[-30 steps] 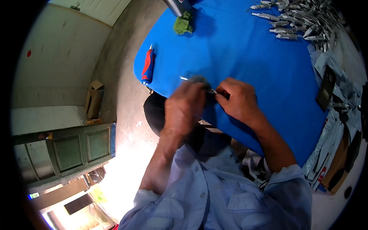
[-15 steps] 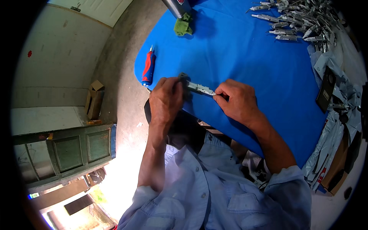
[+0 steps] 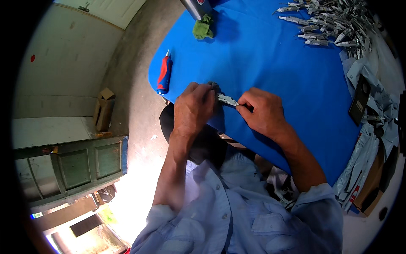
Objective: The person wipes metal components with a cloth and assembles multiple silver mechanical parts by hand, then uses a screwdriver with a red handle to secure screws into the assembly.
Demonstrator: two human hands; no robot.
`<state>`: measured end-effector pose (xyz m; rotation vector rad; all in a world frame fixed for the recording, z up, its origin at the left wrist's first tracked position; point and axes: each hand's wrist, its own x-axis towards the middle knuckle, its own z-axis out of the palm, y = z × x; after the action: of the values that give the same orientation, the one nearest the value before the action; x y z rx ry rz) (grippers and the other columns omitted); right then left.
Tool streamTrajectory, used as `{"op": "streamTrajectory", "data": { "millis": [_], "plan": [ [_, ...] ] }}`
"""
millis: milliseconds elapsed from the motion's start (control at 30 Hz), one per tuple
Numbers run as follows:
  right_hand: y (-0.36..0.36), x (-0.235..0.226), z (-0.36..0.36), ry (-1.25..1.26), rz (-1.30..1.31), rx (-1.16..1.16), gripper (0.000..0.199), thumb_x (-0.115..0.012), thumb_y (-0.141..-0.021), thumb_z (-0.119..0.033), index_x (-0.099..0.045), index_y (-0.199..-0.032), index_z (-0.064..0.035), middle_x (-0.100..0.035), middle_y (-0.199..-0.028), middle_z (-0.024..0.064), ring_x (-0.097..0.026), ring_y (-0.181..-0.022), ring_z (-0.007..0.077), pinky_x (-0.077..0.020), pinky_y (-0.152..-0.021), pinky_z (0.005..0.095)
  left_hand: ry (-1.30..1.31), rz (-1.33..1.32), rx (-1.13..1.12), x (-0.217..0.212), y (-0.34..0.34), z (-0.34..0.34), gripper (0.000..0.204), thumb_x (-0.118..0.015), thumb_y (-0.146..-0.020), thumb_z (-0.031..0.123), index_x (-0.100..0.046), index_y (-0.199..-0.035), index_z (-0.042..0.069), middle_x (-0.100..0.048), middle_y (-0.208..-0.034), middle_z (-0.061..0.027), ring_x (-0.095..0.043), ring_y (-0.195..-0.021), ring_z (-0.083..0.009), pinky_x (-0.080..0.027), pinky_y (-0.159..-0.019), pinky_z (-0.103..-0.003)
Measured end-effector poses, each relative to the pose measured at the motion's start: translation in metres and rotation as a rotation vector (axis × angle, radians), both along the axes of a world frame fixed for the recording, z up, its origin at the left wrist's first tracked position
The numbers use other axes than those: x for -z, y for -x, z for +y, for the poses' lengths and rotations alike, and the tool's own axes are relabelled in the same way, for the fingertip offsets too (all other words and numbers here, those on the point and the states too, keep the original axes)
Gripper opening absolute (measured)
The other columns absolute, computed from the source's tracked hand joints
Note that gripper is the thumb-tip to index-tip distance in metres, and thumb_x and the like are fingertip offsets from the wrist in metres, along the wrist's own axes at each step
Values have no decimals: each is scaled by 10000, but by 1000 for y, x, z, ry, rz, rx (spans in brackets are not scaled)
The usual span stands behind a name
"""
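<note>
A slim silver-grey metal piece [image 3: 227, 100] with small notches is held between my two hands above the blue tabletop. My right hand [image 3: 264, 111] pinches its right end between thumb and fingers. Around its left stretch my left hand [image 3: 193, 108] is closed, with a dark grey-green cloth [image 3: 214, 87] bunched in the fingers. That hand covers the left end of the piece. To the left of my hands lies a red and blue screwdriver [image 3: 164, 74] with its tip pointing away from me.
Many similar metal pieces [image 3: 327, 25] are heaped at the far right of the blue-covered table [image 3: 270, 63]. A green cloth [image 3: 202, 29] lies by a metal cylinder [image 3: 196, 7] at the far edge. Plastic bags [image 3: 359, 156] and a dark flat object [image 3: 360, 99] line the right side.
My left hand has slid to the right along the metal piece with the cloth, covering more of it. The right hand has hardly moved.
</note>
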<state>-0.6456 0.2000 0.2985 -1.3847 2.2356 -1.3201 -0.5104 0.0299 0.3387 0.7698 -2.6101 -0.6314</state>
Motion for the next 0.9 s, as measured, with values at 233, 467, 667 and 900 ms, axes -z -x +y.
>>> {"op": "streamTrajectory", "data": {
  "millis": [233, 467, 667, 900],
  "plan": [
    [-4, -6, 0, 37, 74, -10, 139, -805, -833, -152, -686, -879, -99, -631, -830, 71, -663, -765, 309, -511, -645, 458, 57, 129, -18, 16, -16, 8, 144, -750, -944, 106, -755, -1069, 34, -718, -970, -150, -733, -817, -307, -569, -730, -382],
    [-7, -3, -2, 18, 227, -45, 183, -837, -825, -186, -732, -944, -94, -636, -856, 65, -666, -802, 292, -522, -666, 425, 36, 161, -47, 15, -34, 16, 155, -772, -931, 74, -751, -1079, 31, -727, -996, -150, -749, -853, -313, -580, -737, -370],
    [-5, 0, 0, 21, 196, -31, 198, -855, -805, -147, -738, -950, -80, -658, -861, 77, -676, -785, 303, -523, -653, 430, 90, 195, 81, 10, -17, 44, 186, -771, -924, 109, -742, -1101, 59, -726, -1006, -140, -742, -870, -352, -600, -742, -408],
    [-6, -1, -2, 50, 129, -42, 170, -848, -815, -130, -741, -934, -72, -675, -839, 84, -689, -761, 305, -529, -653, 430, 19, 170, 56, 16, -16, 36, 188, -766, -922, 134, -740, -1100, 82, -725, -1017, -138, -731, -873, -372, -597, -728, -437]
  ]
}}
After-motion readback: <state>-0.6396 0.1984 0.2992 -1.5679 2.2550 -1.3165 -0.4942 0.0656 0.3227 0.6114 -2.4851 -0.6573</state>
